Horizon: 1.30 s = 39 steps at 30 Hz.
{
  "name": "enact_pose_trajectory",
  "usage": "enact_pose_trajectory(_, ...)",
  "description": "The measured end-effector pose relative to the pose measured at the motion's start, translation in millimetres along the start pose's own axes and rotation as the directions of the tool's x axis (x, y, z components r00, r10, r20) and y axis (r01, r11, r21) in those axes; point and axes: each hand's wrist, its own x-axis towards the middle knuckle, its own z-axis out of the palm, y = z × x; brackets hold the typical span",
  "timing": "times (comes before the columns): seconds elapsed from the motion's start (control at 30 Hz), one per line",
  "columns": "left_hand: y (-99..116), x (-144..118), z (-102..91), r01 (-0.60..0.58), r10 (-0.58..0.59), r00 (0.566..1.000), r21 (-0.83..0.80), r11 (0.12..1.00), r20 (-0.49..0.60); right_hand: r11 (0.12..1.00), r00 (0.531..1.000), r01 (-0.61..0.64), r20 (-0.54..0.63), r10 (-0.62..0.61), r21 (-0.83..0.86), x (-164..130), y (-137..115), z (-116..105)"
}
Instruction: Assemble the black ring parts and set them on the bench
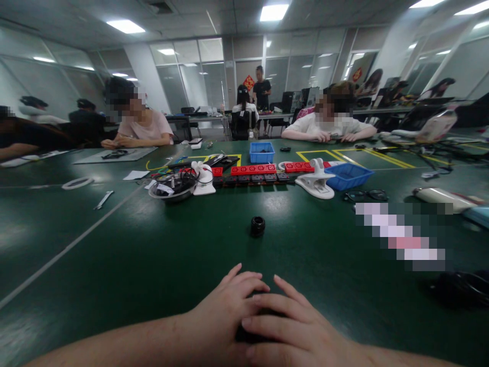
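Two hands lie low on the green worktop (114,265), fingers loosely spread: the left hand (225,316) and the right hand (294,331) overlap above a dark object, mostly hidden, so any grip cannot be told. Ahead, apart, stands a small black ring (257,226); beyond it a metal bowl (172,187) and white clip (317,182).

Table top (114,255): smooth dark green sheet, semi-gloss, mirrors the ceiling lights in soft patches; painted white and yellow lines on it. Small black ring (257,226): glossy, looks like hard plastic or rubber, cannot tell which. Bowl (172,189): shiny metal. Wrench (103,200): bare metal, dull shine. White clamp (317,181): smooth glossy plastic. Blue bins (262,152): matt moulded plastic. Red strips (253,169): glossy plastic. White sheet (136,175): matt paper.
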Motion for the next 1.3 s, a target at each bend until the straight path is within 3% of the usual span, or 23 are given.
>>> enact_pose_trajectory(0.27,4.2,-0.2,-6.0,0.003,-0.003,1.000,-0.015,1.000,-0.012,0.964,0.957,-0.252,-0.130,0.261,0.081,-5.4,-2.2,5.8)
enact_pose_trajectory(0.47,7.1,0.7,-7.5,0.020,-0.019,1.000,-0.018,1.000,0.004,0.912,0.925,-0.371,-0.015,0.379,0.175,-2.8,-5.5,9.5)
enact_pose_trajectory(0.73,9.2,1.1,-8.8,0.013,-0.013,1.000,0.000,1.000,0.019,0.946,0.970,-0.241,0.015,0.243,0.219,0.8,-3.0,10.4)
enact_pose_trajectory(0.93,9.2,2.4,-8.4,0.024,-0.024,1.000,0.012,1.000,0.004,0.978,0.993,-0.084,-0.060,0.097,0.189,2.6,0.1,11.3)
enact_pose_trajectory(1.07,7.1,1.8,-5.7,0.007,-0.007,1.000,0.002,1.000,-0.009,0.990,0.995,-0.050,-0.084,0.061,0.133,2.5,0.0,9.1)
enact_pose_trajectory(1.3,5.3,0.6,-4.1,0.020,-0.020,1.000,-0.019,1.000,-0.016,0.996,0.999,-0.017,0.049,0.012,0.089,-3.0,1.3,6.5)
